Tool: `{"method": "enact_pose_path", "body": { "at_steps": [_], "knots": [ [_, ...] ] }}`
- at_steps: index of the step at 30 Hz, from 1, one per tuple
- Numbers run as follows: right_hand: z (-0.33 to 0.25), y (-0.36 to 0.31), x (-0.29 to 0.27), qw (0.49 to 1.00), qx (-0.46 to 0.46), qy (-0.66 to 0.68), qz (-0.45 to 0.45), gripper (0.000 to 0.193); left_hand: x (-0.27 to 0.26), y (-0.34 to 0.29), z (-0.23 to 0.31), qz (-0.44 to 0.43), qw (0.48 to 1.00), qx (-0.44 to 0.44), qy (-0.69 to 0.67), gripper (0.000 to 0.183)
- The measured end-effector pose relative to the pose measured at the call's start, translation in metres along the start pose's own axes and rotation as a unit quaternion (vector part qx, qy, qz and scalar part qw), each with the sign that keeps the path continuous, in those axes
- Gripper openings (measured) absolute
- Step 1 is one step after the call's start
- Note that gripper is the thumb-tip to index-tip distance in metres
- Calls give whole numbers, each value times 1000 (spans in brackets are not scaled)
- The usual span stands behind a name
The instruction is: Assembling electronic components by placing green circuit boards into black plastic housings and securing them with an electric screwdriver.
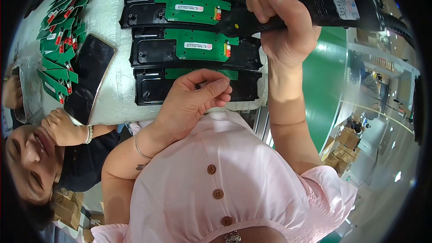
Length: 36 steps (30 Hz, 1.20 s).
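My right hand [288, 24] is wrapped round a black corded electric screwdriver [310, 2]. Its tapered nose points left, over the right part of the black plastic shells [150, 54]. Several of these long shells lie in a column, each with a green circuit board [175, 47] on it bearing a white label and a red-and-white connector. Over the nearest shell, my left hand [193, 96] is closed, thumb and fingertips pinched together. Whatever sits in that pinch, if anything, is hidden. The left hand covers part of the nearest board.
Loose green boards [58, 47] with red connectors are heaped at the far left. Beside them lies a black phone [92, 78] on the pale foam mat [118, 22]. A co-worker's hand [65, 128] is near the left edge. A green surface [330, 72] extends to the right.
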State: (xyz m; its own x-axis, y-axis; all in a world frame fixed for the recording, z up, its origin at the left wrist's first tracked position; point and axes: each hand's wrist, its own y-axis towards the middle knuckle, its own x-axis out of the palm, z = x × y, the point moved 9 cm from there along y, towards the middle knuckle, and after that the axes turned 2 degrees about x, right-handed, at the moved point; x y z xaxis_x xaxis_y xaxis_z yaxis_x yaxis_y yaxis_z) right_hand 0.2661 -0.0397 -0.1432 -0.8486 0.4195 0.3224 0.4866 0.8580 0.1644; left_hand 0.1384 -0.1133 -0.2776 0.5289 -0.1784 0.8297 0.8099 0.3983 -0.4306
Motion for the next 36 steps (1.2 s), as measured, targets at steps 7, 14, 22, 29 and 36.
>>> {"method": "enact_pose_path", "body": {
  "at_steps": [7, 14, 22, 29, 36],
  "knots": [
    [-1, 6, 1, 999, 9, -20, -33, 18, 9, 1, 1, 7, 1000, 9, -16, 15],
    [-57, -20, 5, 963, -151, 44, -217, 27, 2, 5, 16, 13, 993, 30, -115, 18],
    [-98, -59, 11, 949, -139, 222, -175, 24, 19, 3, 22, -38, 991, 59, -111, 19],
    [-80, -67, 6, 954, -149, 225, -129, 24, 11, -3, 5, -46, 985, 17, -168, 18],
    [-65, -60, -12, 976, -122, 81, -161, 28, 20, -14, -4, -43, 990, -35, -130, 43]
  ]
}}
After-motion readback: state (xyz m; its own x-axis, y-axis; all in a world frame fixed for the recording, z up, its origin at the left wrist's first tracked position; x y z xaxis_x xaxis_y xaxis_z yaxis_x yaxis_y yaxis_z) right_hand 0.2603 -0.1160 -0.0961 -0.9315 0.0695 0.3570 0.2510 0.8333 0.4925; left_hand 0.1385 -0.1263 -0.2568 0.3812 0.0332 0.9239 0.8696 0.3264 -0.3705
